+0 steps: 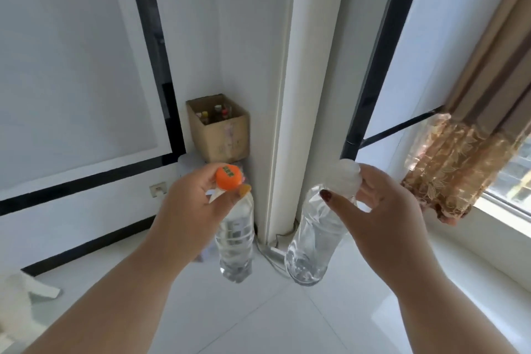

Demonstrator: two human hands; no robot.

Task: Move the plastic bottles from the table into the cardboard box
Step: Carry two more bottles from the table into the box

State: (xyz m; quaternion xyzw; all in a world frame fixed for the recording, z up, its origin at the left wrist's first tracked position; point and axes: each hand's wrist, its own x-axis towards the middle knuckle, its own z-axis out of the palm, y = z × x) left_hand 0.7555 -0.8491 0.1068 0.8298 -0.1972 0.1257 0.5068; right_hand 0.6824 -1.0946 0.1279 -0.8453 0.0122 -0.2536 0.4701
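My left hand (189,207) grips a clear plastic bottle with an orange cap (236,241) by its neck, and the bottle hangs upright. My right hand (379,215) holds a second clear bottle with a white cap (313,241) at its top, tilted slightly. Both bottles hang above the white floor. Ahead, in the room's corner, stands an open cardboard box (222,135) with several bottles inside, their caps showing. The box lies beyond and above both hands in the view.
A white pillar (301,95) runs down between the two hands, with cables at its base. A brown patterned curtain (459,158) and a window sill are at the right. A wall socket (158,189) sits low on the left wall. White tiled floor lies below.
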